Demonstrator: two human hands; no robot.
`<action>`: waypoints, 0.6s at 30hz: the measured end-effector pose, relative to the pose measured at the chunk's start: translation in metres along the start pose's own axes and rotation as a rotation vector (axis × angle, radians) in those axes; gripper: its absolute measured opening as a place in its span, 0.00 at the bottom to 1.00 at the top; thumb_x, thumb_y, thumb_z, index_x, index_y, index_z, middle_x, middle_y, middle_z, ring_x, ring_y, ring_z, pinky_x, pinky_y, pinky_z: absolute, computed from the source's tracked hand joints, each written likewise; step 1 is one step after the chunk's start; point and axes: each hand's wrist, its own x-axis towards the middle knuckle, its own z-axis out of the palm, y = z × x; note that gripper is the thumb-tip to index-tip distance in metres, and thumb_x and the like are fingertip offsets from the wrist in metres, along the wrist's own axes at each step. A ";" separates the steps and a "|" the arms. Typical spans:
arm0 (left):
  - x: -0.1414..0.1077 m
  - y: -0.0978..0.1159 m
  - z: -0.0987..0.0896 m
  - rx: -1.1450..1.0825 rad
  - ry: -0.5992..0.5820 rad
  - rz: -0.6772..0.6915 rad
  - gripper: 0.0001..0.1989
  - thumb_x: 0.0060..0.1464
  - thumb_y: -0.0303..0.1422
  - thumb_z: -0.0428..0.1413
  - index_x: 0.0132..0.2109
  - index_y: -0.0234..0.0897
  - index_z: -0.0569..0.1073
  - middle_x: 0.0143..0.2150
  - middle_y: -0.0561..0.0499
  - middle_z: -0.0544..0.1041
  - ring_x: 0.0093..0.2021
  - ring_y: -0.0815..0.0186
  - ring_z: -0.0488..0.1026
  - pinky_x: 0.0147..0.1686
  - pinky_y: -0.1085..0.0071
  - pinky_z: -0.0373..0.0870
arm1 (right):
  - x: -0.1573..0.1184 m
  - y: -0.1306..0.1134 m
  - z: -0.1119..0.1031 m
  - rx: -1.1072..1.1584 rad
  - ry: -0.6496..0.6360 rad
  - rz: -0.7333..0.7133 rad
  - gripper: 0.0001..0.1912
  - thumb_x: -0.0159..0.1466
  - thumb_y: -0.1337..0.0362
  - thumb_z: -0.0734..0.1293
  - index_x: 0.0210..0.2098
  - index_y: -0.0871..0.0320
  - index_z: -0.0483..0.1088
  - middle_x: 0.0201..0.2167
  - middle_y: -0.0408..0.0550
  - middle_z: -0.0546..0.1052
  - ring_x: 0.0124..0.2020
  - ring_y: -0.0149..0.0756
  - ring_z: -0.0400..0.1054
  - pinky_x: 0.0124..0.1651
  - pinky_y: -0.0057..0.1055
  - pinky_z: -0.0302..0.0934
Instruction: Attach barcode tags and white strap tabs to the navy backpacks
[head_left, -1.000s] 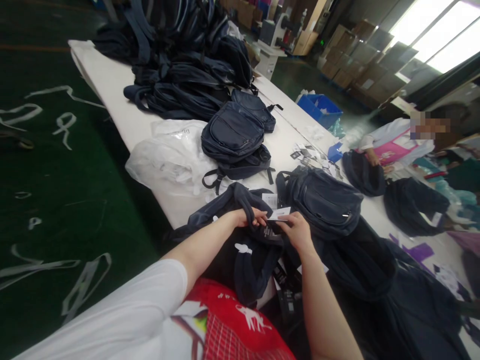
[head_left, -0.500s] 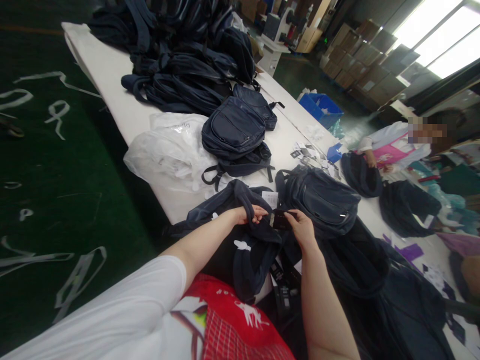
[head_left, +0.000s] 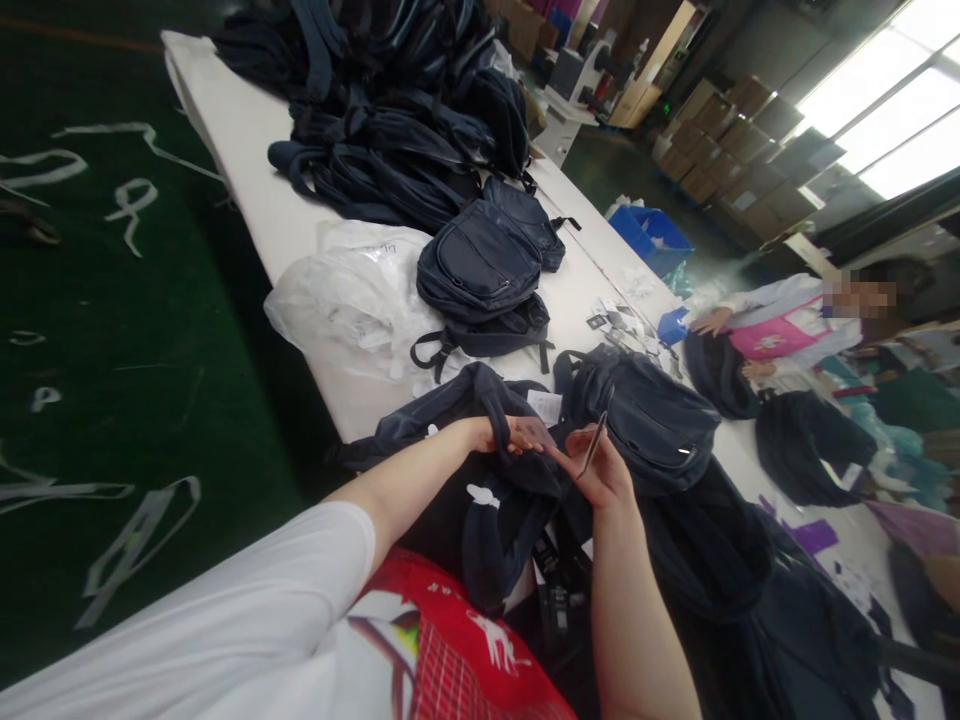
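Note:
My left hand (head_left: 521,436) is at a strap of the dark blue backpack (head_left: 442,500) in front of me, its fingers closed on something I cannot make out. Just to its right, my right hand (head_left: 600,470) grips a thin dark card (head_left: 595,442), turned nearly edge-on. A white tag (head_left: 545,405) shows behind my hands. Another dark backpack (head_left: 660,415) lies beyond my right hand. White padded bits stick out from the backpack straps near my left forearm.
Backpacks are heaped at the far end of the white table (head_left: 232,160). Clear plastic bags (head_left: 345,300) and a backpack (head_left: 480,260) lie nearer. Loose tags (head_left: 626,330) are scattered right of centre. Across the table, a person in a pink apron (head_left: 780,335) handles a dark bag.
My right hand has turned, tilting the dark card from flat to nearly upright, away from my left hand. The other person's hand has shifted over the bag. The view has shifted slightly.

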 end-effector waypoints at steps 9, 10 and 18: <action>-0.005 -0.006 0.002 -0.049 0.061 0.065 0.20 0.44 0.34 0.68 0.45 0.32 0.77 0.35 0.46 0.80 0.17 0.79 0.63 0.29 0.74 0.70 | 0.033 0.014 -0.015 -0.381 0.321 -0.198 0.07 0.59 0.57 0.70 0.33 0.54 0.75 0.33 0.45 0.80 0.39 0.38 0.75 0.49 0.43 0.69; -0.003 -0.007 0.002 -0.057 0.062 0.069 0.19 0.47 0.36 0.67 0.46 0.32 0.77 0.35 0.45 0.81 0.17 0.79 0.63 0.28 0.74 0.71 | 0.034 0.015 -0.020 -0.413 0.354 -0.236 0.09 0.58 0.56 0.71 0.34 0.55 0.74 0.34 0.46 0.80 0.40 0.39 0.75 0.47 0.42 0.70; 0.004 -0.012 -0.005 -0.143 0.072 0.093 0.16 0.60 0.36 0.56 0.50 0.32 0.74 0.32 0.46 0.79 0.16 0.77 0.63 0.28 0.74 0.72 | 0.017 0.013 -0.061 -0.905 0.663 -0.584 0.23 0.54 0.46 0.70 0.36 0.60 0.74 0.33 0.50 0.81 0.34 0.42 0.74 0.37 0.36 0.68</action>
